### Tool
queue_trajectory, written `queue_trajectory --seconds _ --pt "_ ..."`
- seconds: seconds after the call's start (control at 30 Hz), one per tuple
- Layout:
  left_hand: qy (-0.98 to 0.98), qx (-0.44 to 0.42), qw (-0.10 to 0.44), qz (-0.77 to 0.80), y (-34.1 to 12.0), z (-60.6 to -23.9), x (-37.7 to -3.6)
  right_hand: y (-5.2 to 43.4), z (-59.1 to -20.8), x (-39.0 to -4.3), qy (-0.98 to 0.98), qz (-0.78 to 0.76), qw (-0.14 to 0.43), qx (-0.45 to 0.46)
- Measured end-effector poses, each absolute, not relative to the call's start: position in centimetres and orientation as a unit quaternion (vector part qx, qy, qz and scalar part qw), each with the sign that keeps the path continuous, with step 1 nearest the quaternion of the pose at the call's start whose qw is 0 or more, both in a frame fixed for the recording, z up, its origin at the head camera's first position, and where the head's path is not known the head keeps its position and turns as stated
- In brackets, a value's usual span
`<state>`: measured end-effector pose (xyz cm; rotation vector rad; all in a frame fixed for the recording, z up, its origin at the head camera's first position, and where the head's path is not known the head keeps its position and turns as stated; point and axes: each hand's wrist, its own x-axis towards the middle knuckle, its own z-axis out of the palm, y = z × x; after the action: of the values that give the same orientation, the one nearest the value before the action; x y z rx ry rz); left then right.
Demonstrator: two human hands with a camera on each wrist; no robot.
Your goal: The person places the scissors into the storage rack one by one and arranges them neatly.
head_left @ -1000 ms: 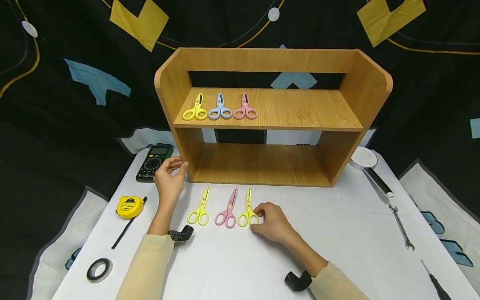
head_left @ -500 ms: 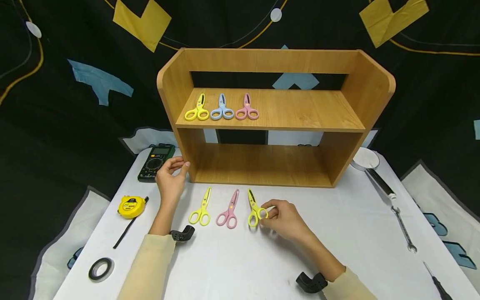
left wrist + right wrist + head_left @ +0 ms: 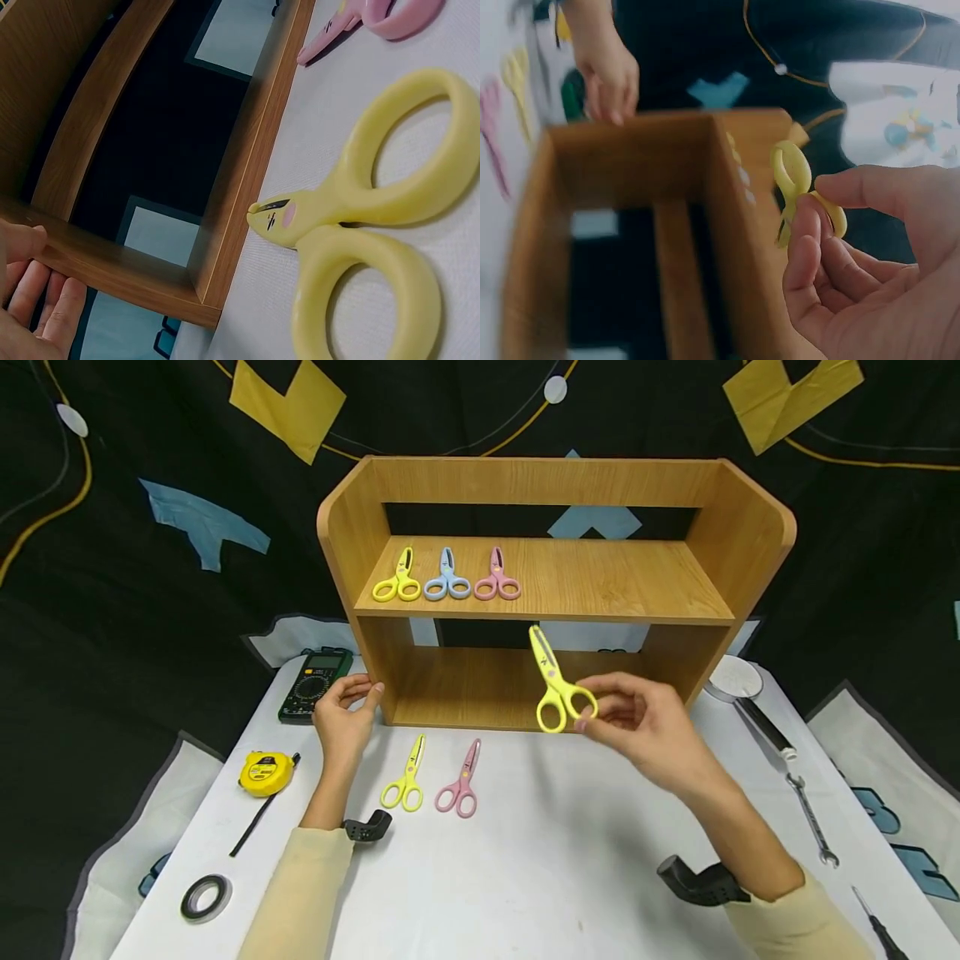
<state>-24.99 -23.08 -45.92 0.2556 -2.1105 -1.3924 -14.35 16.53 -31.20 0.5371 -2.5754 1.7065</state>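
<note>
Raised in front of the shelf's lower compartment, yellow scissors (image 3: 556, 681) hang by one handle loop from my right hand (image 3: 648, 731), pinched between thumb and fingers with blades up. My left hand (image 3: 343, 714) grips the left side panel of the wooden shelf (image 3: 540, 578) near its bottom; the left wrist view shows its thumb and fingers on either side of the panel edge. On the upper board lie yellow scissors (image 3: 397, 578), blue scissors (image 3: 447, 578) and pink scissors (image 3: 497, 578) in a row. Another yellow pair (image 3: 407, 779) and a pink pair (image 3: 461, 783) lie on the table.
Left on the white table (image 3: 525, 868) are a multimeter (image 3: 313, 685), a yellow tape measure (image 3: 266, 773), a black stick (image 3: 253, 827) and a tape roll (image 3: 205, 897). To the right lie a magnifying glass (image 3: 763, 725), a wrench (image 3: 813, 822) and a screwdriver (image 3: 879, 931).
My right hand has picked up the rightmost yellow scissors from the table row and lifted them up and forward to the shelf. The left hand stays on the side panel.
</note>
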Motion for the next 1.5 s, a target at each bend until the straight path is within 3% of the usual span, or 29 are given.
queue_trajectory --seconds 0.23,0.47,0.7,1.13,1.33,1.5 --pt "-0.795 0.096 0.294 -0.522 -22.7 -45.9 -24.9 17.8 -26.4 -18.7 -0.867 0.487 0.057 0.082" --pt "-0.789 0.099 0.301 -0.526 -22.7 -45.9 -25.0 16.2 -25.8 -24.2 -0.878 0.464 0.093 0.071" --pt "-0.789 0.100 0.294 -0.530 -22.7 -46.1 -25.0 14.6 -25.5 -27.2 -0.892 0.443 0.079 0.054" --pt "-0.785 0.100 0.294 -0.536 -22.7 -45.9 -25.0 14.2 -25.3 -28.7 -0.914 0.397 0.033 0.073" --pt "-0.785 0.096 0.298 -0.535 -22.8 -45.9 -25.0 14.4 -25.7 -28.1 -0.915 0.387 0.059 0.098" --pt "-0.791 0.102 0.297 -0.525 -22.8 -45.9 -25.0 15.3 -26.9 -26.0 -0.885 0.426 0.120 0.144"
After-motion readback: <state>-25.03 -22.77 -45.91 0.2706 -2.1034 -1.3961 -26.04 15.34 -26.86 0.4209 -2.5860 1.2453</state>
